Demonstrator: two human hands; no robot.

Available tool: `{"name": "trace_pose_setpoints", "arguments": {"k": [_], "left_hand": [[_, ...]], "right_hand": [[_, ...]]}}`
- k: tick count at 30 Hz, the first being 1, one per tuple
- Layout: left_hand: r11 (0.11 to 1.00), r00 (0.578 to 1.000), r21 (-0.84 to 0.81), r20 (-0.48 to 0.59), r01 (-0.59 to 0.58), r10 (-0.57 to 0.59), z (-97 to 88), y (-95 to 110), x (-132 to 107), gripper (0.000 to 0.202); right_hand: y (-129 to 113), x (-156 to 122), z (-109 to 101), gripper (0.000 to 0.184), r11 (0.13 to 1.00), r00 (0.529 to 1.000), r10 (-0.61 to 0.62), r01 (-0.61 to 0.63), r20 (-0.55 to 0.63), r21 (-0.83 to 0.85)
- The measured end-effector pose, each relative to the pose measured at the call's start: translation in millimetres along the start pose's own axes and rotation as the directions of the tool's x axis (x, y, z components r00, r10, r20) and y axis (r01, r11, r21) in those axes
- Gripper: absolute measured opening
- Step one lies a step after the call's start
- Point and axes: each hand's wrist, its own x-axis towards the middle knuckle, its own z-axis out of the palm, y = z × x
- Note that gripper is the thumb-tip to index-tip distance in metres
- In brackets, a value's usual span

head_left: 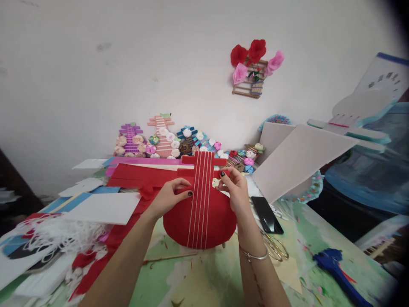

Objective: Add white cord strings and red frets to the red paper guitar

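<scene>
A red model lute (200,213), with a rounded body, short crosspieces near the top and several white strings down its front, stands upright before me. My left hand (169,197) grips its left side, the thumb in front where the body meets the neck. On the other side, my right hand (235,187) holds the right edge close to the lower crosspiece, thumb and index finger bent together. The fingertips behind the lute are hidden from view. Beneath it, a thin brown stick (171,258) lies on the paint-marked green tabletop (191,283).
Red sheets (137,175), white boards (104,207) and tangled white string (64,234) crowd the left. To the right lie a black phone (267,215), gold-handled scissors (275,247) and a blue glue gun (338,273). Decorated model lutes (162,143) line the wall.
</scene>
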Motion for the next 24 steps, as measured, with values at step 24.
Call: {"name": "trace_pose_setpoints", "arguments": {"k": [24], "left_hand": [[0.999,1.000,-0.034,-0.018,-0.017,0.016,16.8,16,6,0.036]], "right_hand": [[5,1,2,0.013,0.989,0.991,-0.133,0.132,-0.007,-0.069]]}}
